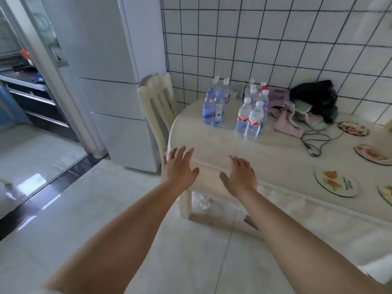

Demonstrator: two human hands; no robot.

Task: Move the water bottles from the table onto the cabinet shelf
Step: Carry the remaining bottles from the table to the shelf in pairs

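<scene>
Table holds water bottles (rear ones overlapped); left hand, right hand empty.

Dim, soft, fisheye-warped; glare on floor.

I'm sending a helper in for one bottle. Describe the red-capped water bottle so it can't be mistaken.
Start at the cream oval table against the white tiled wall. Two clusters of clear plastic water bottles stand at its far end; take the right-hand cluster, beside the heap of pink and dark clothing. The red-capped bottle stands at the back of it, and every neighbour's cap is white.
</scene>
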